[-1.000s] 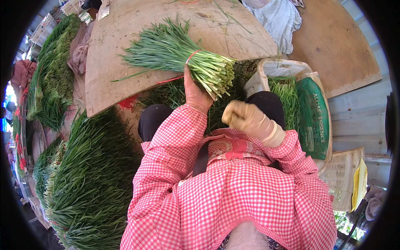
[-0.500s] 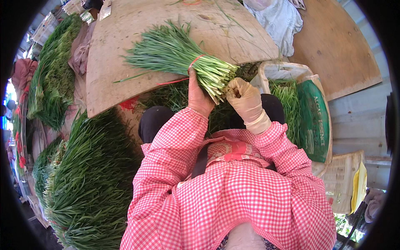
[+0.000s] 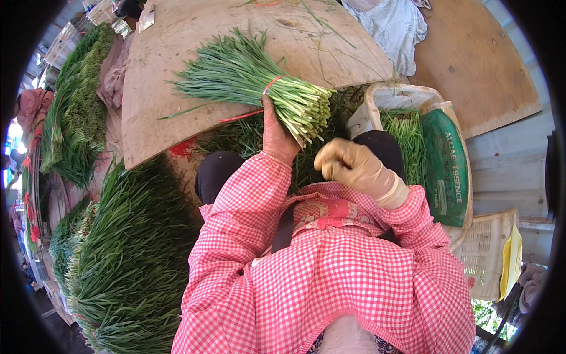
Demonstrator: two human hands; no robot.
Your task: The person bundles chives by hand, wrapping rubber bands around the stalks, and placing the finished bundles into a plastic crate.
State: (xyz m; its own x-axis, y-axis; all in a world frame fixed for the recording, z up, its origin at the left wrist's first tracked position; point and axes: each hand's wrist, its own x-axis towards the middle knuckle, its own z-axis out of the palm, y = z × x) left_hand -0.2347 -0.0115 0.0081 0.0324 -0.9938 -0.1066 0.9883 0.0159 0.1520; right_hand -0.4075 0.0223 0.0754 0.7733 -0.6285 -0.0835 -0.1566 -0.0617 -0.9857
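Note:
My left hand is closed around the underside of a bundle of garlic chives. A red tie circles the bundle near its pale cut ends, with a loose tail hanging by my thumb. The green leaves fan out over the board's near edge, pointing left and away. Apart from the stems, just to their near right, my right hand wears a thin pale glove. Its fingers are curled in; what they hold, if anything, is hidden.
A wooden board spans the far side. Large heaps of chives lie at the left. To the right stands a white crate with chives and a green bag; a slatted basket sits nearer. Loose leaves lie below the board.
My right hand has drawn away from the cut ends, moving nearer to me and slightly right. My left hand and the bundle have shifted only slightly left.

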